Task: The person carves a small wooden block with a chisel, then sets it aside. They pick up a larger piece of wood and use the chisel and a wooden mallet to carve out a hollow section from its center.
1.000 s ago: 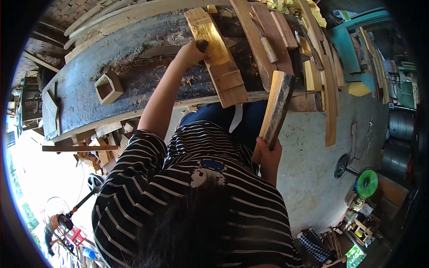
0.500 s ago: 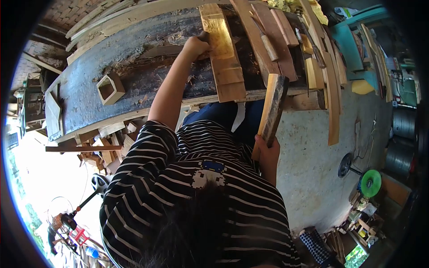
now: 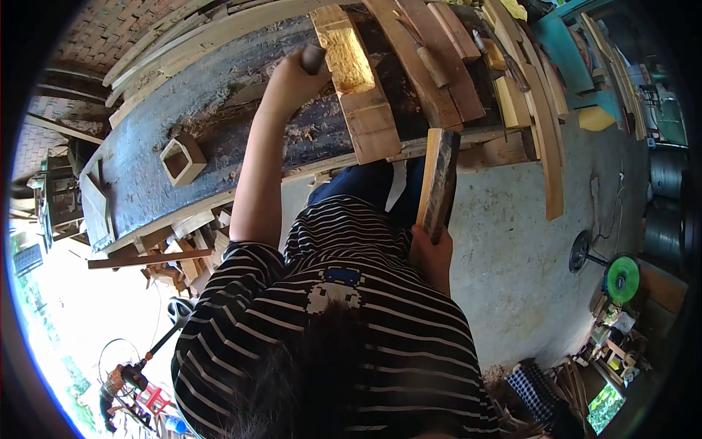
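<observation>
My left hand point(image 3: 294, 82) is closed around a short dark handle point(image 3: 313, 60) beside the left edge of a thick wooden block point(image 3: 371, 124); whatever the handle carries is hidden. A long hollow point(image 3: 349, 62) with a rough, pale yellow inside is cut into this block, which lies across the bench. Lower down, my right hand point(image 3: 431, 252) grips the bottom end of a long squared piece of wood point(image 3: 439, 175), light on one side and dark on the other, held upright in front of the bench edge.
On the dark bench point(image 3: 139, 175) stands a small hollow wooden box point(image 3: 182, 159). Right of the block lie boards point(image 3: 417, 80), a chisel point(image 3: 431, 67) and more tools. A green fan point(image 3: 621, 279) stands at the lower right. Scrap wood point(image 3: 186, 260) is piled below the bench's left part.
My left hand has lifted and shifted left off the block with the handle, uncovering more of the hollow. My right hand and its squared wood have dropped slightly. The view has turned a little.
</observation>
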A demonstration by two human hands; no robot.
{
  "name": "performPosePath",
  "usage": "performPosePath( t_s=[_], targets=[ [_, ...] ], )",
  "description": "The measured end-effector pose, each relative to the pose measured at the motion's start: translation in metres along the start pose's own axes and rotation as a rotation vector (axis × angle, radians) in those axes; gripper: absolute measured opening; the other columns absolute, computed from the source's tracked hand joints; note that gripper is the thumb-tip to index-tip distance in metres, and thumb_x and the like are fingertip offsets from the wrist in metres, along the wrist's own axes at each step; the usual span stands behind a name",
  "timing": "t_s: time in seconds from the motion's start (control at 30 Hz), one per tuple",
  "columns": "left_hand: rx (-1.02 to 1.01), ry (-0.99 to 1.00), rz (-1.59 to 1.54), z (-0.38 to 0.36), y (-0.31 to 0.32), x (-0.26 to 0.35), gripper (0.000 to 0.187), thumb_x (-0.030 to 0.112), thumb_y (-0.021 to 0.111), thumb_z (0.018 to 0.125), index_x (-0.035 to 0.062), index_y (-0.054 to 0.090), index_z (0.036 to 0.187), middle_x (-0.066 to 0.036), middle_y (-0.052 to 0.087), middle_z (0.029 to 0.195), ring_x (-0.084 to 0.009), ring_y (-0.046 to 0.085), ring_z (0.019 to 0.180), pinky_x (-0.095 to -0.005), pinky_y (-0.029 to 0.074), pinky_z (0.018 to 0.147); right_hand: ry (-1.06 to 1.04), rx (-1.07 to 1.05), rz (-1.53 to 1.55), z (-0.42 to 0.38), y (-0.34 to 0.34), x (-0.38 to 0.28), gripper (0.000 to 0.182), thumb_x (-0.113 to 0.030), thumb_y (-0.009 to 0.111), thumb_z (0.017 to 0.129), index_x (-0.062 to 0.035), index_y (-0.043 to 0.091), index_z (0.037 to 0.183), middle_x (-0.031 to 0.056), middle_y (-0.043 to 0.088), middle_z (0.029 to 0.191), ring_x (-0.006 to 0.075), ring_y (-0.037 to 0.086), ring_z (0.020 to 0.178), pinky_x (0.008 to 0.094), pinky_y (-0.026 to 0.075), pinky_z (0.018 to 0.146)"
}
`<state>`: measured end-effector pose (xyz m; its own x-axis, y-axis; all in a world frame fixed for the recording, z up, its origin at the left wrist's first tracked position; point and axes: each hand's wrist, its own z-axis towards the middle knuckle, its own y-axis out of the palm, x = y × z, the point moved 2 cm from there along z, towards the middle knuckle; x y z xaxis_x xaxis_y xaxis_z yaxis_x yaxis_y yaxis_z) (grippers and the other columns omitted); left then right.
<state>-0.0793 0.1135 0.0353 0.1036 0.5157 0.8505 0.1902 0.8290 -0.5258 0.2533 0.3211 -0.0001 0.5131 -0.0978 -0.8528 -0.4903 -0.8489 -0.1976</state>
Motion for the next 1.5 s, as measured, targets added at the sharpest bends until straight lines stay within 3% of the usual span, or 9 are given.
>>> performPosePath(
  t_s=[0.07,0.17,0.47,0.53,0.7,0.9,0.93,1.03,1.5],
  targets=[
    [-0.188,-0.121,0.082,0.009,0.012,-0.017,0.03,0.026,0.078,0.074,0.0003,0.064,0.081,-0.006,0.064,0.067,-0.0102,0.058,0.054,-0.0252,0.045,0.048,0.008,-0.011,-0.052,0.001,0.003,-0.008,0.039,-0.025,0.074,0.078,0.0018,0.06,0.102,0.0081,0.065,0.086,0.0147,0.059,0.076,0.0296,0.047,0.069],
    [-0.265,-0.237,0.039,0.014,0.032,-0.035,0.035,0.028,0.079,0.073,-0.0004,0.064,0.085,-0.005,0.063,0.065,-0.0101,0.056,0.052,-0.0254,0.045,0.048,-0.082,0.003,-0.118,0.006,0.008,-0.012,0.039,-0.024,0.074,0.078,0.0028,0.06,0.103,0.0097,0.065,0.086,0.0152,0.06,0.076,0.0302,0.048,0.07],
    [-0.079,-0.316,-0.177,0.005,0.04,-0.045,0.024,0.019,0.073,0.076,-0.0013,0.062,0.082,-0.008,0.062,0.062,-0.0133,0.061,0.053,-0.0251,0.045,0.045,-0.048,0.017,-0.134,0.001,0.005,-0.021,0.042,-0.022,0.074,0.078,0.0036,0.058,0.108,0.0113,0.065,0.09,0.0169,0.061,0.08,0.0311,0.048,0.074],
    [0.148,-0.073,-0.139,-0.004,0.016,-0.01,0.022,0.018,0.072,0.077,-0.0004,0.06,0.081,-0.008,0.062,0.062,-0.0132,0.061,0.053,-0.0248,0.046,0.046,-0.032,0.022,-0.121,0.0,0.004,-0.019,0.042,-0.022,0.074,0.078,0.0034,0.059,0.108,0.0113,0.065,0.09,0.0172,0.061,0.081,0.0313,0.048,0.074],
    [0.245,0.323,-0.532,-0.037,-0.036,0.1,0.021,0.017,0.069,0.081,0.003,0.056,0.09,-0.006,0.06,0.073,-0.0118,0.057,0.06,-0.0275,0.047,0.055,-0.018,0.027,-0.117,0.003,0.001,-0.01,0.043,-0.024,0.074,0.077,0.003,0.059,0.107,0.0114,0.066,0.091,0.018,0.062,0.082,0.0318,0.048,0.075],
    [0.237,0.536,-0.743,-0.027,-0.035,0.101,0.01,0.004,0.056,0.077,0.0014,0.053,0.086,-0.008,0.057,0.068,-0.017,0.054,0.057,-0.0307,0.046,0.055,-0.054,0.038,-0.067,0.007,0.002,-0.008,0.041,-0.024,0.074,0.078,0.0027,0.06,0.106,0.011,0.066,0.09,0.0172,0.062,0.081,0.0314,0.048,0.073],
    [0.234,0.635,-0.833,-0.023,-0.03,0.1,0.007,-0.001,0.061,0.075,-0.0001,0.055,0.079,-0.006,0.058,0.064,-0.0115,0.055,0.053,-0.0228,0.044,0.049,-0.053,0.036,-0.071,0.007,0.002,-0.009,0.042,-0.024,0.074,0.078,0.0027,0.06,0.106,0.0108,0.066,0.09,0.0171,0.062,0.08,0.0313,0.048,0.073],
    [0.163,0.673,-0.734,-0.024,-0.018,0.095,0.01,-0.002,0.054,0.073,0.0011,0.051,0.083,-0.01,0.056,0.066,-0.018,0.053,0.053,-0.031,0.045,0.05,-0.059,0.035,-0.068,0.005,0.0,-0.007,0.042,-0.024,0.075,0.078,0.0027,0.059,0.107,0.0102,0.066,0.09,0.0166,0.061,0.079,0.0311,0.048,0.072],
    [0.04,0.665,-0.7,-0.015,0.007,0.088,0.01,0.003,0.065,0.069,0.0013,0.056,0.072,-0.003,0.057,0.068,-0.0102,0.054,0.059,-0.0241,0.044,0.055,-0.01,0.056,-0.018,0.006,-0.012,0.003,0.04,-0.02,0.073,0.079,0.0029,0.059,0.108,0.0103,0.065,0.092,0.017,0.061,0.082,0.0311,0.048,0.076]
  ],
)
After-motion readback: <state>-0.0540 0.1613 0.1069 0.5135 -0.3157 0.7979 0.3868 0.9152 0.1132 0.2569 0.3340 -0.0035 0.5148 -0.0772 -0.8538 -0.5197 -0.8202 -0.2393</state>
